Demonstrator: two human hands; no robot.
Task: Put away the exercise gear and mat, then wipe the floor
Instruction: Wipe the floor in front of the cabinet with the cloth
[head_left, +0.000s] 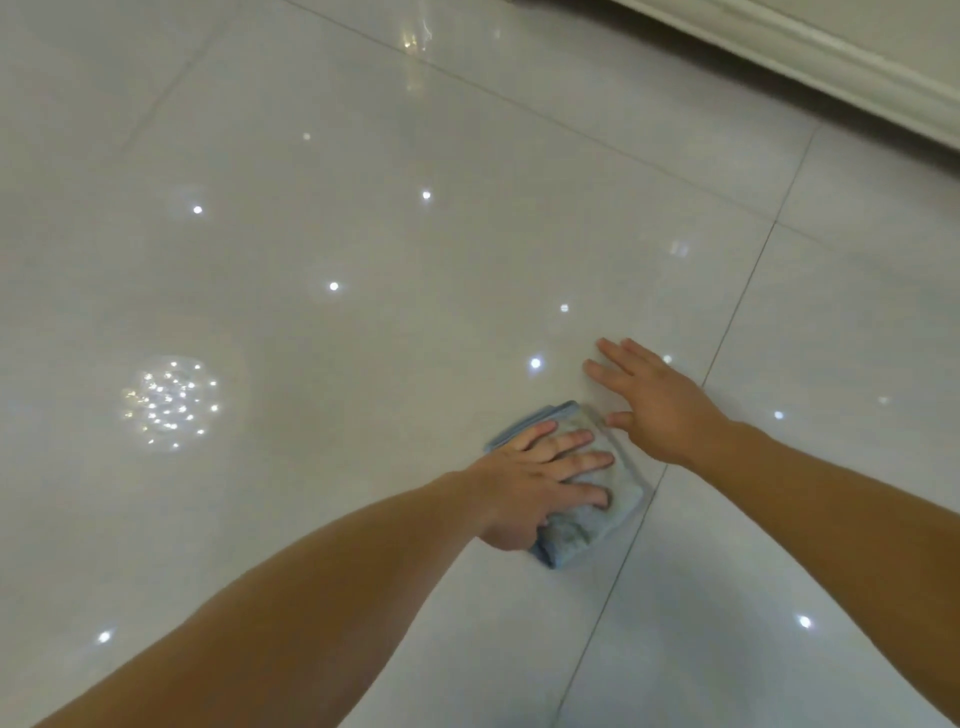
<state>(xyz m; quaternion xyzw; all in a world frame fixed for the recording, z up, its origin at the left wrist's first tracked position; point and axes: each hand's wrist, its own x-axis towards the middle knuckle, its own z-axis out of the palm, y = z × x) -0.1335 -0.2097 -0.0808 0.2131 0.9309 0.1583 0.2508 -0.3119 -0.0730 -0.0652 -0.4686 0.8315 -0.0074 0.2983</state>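
Glossy white tile floor (363, 234), left hand (530, 470) flat on blue cloth (587, 530), right hand (660, 405) splayed beside

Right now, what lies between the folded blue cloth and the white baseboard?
In the head view, the open right hand lies just beyond the folded blue cloth; past it only glossy white floor tile reaches the white baseboard.
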